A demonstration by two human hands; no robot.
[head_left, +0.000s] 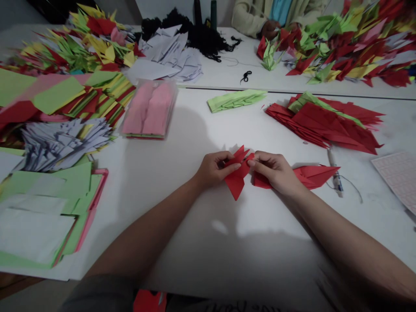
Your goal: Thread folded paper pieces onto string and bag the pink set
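A red folded-paper piece [236, 180], shaped like an origami bird, is held between both hands over the white table. My left hand [214, 168] pinches its left side with thumb and fingers. On its right side, my right hand [271, 169] pinches a short red tip. One pointed end of the paper hangs downward, and narrower points stick up between the hands. Another red folded paper [316, 175] lies on the table beside and partly behind my right hand, which hides its middle.
Red folded papers [338, 125] and green folded papers [237, 100] lie beyond my hands. A marker [336, 175] is at right. Pink paper packs [149, 108] and paper stacks [74, 195] sit at left. Colourful origami heaps [357, 43] and a co-worker's hands [271, 29] are across the table.
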